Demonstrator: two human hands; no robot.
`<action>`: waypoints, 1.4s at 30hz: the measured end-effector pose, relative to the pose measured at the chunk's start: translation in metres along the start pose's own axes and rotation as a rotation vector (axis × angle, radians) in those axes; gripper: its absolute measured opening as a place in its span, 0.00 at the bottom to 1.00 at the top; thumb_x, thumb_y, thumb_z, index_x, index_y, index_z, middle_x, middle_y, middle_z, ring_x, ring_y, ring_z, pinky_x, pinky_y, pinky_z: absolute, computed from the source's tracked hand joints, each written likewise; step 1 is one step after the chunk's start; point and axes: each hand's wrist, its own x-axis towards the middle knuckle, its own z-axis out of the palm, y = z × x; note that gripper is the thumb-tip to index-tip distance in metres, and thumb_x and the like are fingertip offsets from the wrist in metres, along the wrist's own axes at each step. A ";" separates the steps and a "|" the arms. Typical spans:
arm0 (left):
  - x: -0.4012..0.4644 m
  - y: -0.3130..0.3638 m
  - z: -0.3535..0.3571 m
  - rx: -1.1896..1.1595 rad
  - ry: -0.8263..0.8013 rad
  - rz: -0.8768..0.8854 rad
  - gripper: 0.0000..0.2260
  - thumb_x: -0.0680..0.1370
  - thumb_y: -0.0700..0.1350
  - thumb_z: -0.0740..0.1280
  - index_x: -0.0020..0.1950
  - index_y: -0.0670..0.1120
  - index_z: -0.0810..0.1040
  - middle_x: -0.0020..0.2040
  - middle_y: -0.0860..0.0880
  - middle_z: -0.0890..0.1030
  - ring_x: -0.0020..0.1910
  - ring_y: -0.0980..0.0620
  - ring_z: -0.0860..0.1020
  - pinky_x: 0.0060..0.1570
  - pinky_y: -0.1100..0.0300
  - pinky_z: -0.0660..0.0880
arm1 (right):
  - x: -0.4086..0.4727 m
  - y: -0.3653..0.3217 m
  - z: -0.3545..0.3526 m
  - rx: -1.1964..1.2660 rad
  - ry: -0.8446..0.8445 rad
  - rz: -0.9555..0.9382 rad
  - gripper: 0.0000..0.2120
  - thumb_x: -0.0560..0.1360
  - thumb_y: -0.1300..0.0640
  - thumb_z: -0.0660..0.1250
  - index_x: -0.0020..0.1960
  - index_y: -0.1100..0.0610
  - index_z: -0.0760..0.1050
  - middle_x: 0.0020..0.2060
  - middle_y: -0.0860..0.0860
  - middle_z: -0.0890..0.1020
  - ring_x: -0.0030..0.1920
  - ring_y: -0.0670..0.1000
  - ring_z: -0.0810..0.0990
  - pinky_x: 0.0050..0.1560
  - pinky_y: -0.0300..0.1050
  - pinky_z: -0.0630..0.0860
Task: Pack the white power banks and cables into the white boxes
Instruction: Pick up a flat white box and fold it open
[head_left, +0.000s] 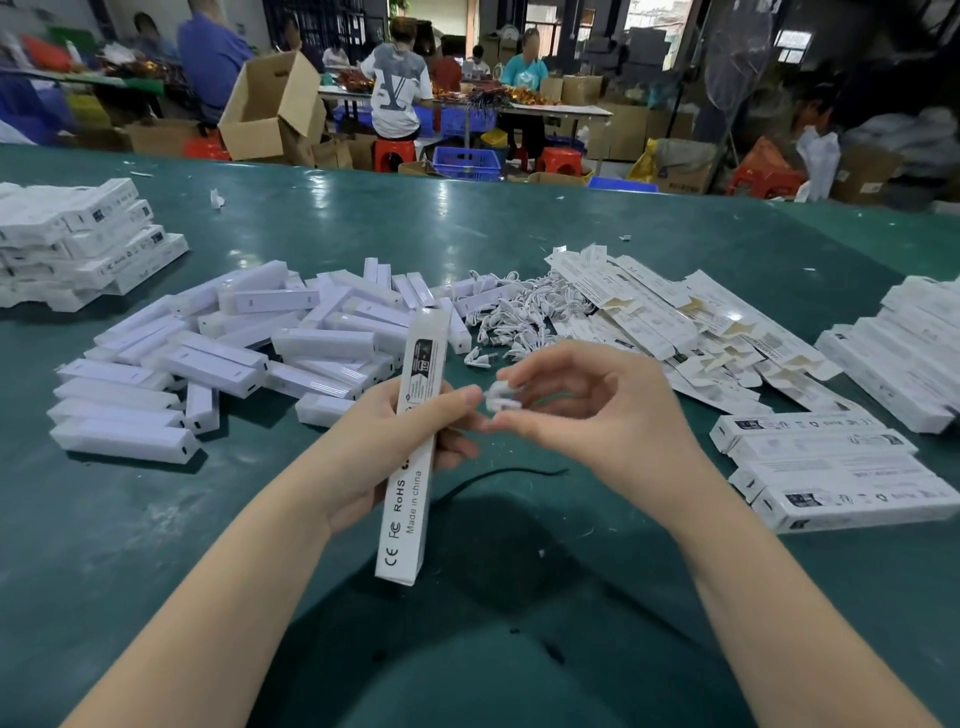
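My left hand (379, 441) grips a long white box (415, 441) printed with "RoHS" and "Made in china", held upright above the green table (363, 218). My right hand (582, 405) pinches a small coiled white cable (498, 397) just right of the box, close to my left fingertips. A heap of white power banks (249, 343) lies on the table beyond my left hand. A tangle of white cables (514, 312) sits behind my right hand. Flat unfolded boxes (675, 317) are spread at right.
Stacks of closed white boxes stand at far left (78, 239), at near right (831, 467) and at far right (904, 353). A black cord (498, 475) lies on the table under my hands. People sit working at tables (467, 104) in the background.
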 end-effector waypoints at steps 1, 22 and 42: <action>0.000 0.000 0.001 0.025 0.050 0.033 0.19 0.65 0.55 0.73 0.45 0.43 0.76 0.38 0.49 0.84 0.31 0.55 0.79 0.31 0.67 0.75 | 0.000 -0.003 -0.002 0.045 0.054 -0.024 0.11 0.64 0.64 0.79 0.43 0.55 0.82 0.43 0.52 0.87 0.43 0.51 0.86 0.47 0.39 0.80; 0.002 -0.019 -0.002 1.100 0.288 0.631 0.13 0.70 0.42 0.73 0.40 0.50 0.68 0.28 0.54 0.69 0.33 0.52 0.65 0.28 0.64 0.62 | -0.008 -0.014 0.000 -0.002 0.187 -0.075 0.06 0.67 0.64 0.79 0.42 0.57 0.85 0.37 0.48 0.86 0.38 0.46 0.85 0.43 0.34 0.78; 0.002 -0.017 -0.004 1.126 0.339 0.589 0.11 0.69 0.41 0.74 0.40 0.46 0.71 0.27 0.54 0.68 0.29 0.49 0.65 0.29 0.60 0.64 | -0.008 0.003 0.021 -0.516 0.074 -0.298 0.15 0.71 0.69 0.65 0.56 0.58 0.78 0.49 0.48 0.81 0.51 0.47 0.78 0.55 0.37 0.73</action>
